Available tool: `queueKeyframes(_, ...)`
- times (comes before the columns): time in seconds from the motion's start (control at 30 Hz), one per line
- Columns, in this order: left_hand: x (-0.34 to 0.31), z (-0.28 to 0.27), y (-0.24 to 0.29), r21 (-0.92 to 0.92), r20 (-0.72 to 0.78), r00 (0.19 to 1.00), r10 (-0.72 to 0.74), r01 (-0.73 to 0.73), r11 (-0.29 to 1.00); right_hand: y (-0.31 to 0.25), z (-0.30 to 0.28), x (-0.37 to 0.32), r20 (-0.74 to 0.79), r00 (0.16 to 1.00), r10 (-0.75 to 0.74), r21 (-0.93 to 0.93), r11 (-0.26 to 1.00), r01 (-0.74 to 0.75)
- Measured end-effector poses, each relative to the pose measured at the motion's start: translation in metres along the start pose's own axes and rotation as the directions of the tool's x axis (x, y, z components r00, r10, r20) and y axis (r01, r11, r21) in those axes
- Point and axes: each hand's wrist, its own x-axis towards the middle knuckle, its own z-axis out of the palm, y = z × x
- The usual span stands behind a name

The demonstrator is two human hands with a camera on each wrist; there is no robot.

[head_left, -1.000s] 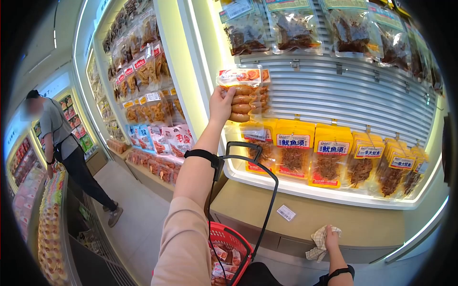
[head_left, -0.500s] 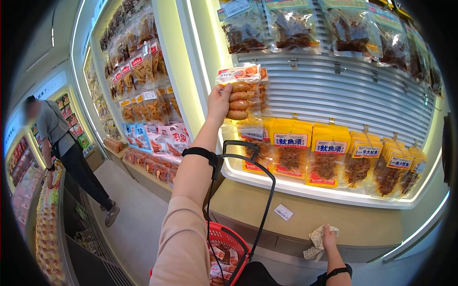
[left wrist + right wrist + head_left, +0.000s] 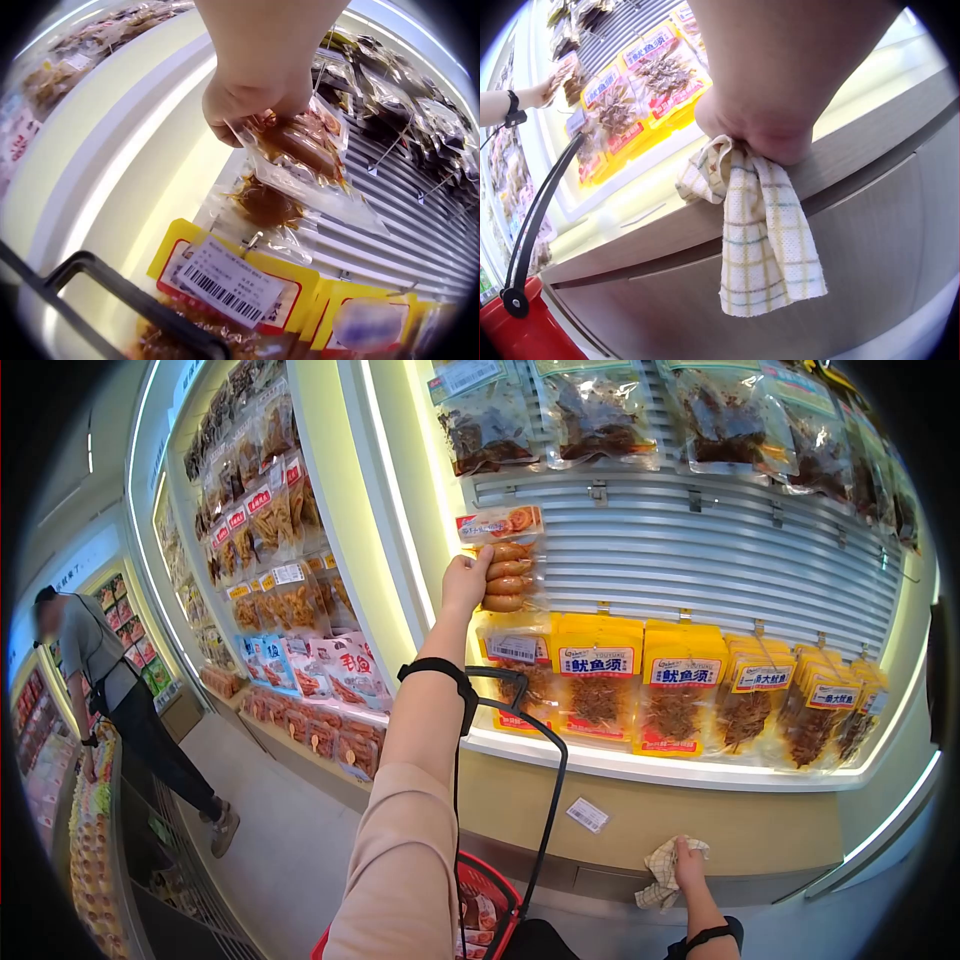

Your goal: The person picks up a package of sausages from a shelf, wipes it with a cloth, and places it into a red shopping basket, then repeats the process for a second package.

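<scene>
My left hand (image 3: pixel 467 582) grips the left edge of a clear vacuum pack of sausages (image 3: pixel 512 575), thumb on its front. In the left wrist view this sausage pack (image 3: pixel 304 154) tilts out from the ribbed wall, and another clear pack (image 3: pixel 262 204) of brown food hangs just behind and below it. Lower down hang yellow dried-squid packs (image 3: pixel 598 685). My right hand (image 3: pixel 690 865) holds a bunched checked cloth (image 3: pixel 761 240) at the front edge of the wooden ledge (image 3: pixel 720 825); in the right wrist view its fingertips are hidden.
A red basket (image 3: pixel 497 885) holding packs stands below my left arm, its black handle (image 3: pixel 560 780) raised before the ledge. A price label (image 3: pixel 588 814) lies on the ledge. Dark-food packs (image 3: pixel 597 415) hang above. A person (image 3: pixel 120 680) stands at the far left beside a display.
The head view has shifted slightly. The second pack that showed to the right behind the held sausage pack is now covered by it in this view. Both hands keep their hold.
</scene>
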Motion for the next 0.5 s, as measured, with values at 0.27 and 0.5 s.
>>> queueKeyframes(0.27, -0.027, -0.013, -0.033, -0.032, -0.149, 0.988, 0.035, -0.040, 0.999, 0.004, -0.006, 0.004, 0.023, 0.994, 0.102, -0.100, 0.990, -0.100)
queueKeyframes(0.5, -0.261, -0.168, -0.087, 0.130, 0.591, 0.754, -0.286, 0.261, 0.957, 0.012, -0.011, 0.010, 0.035, 0.984, 0.177, -0.200, 0.965, -0.166)
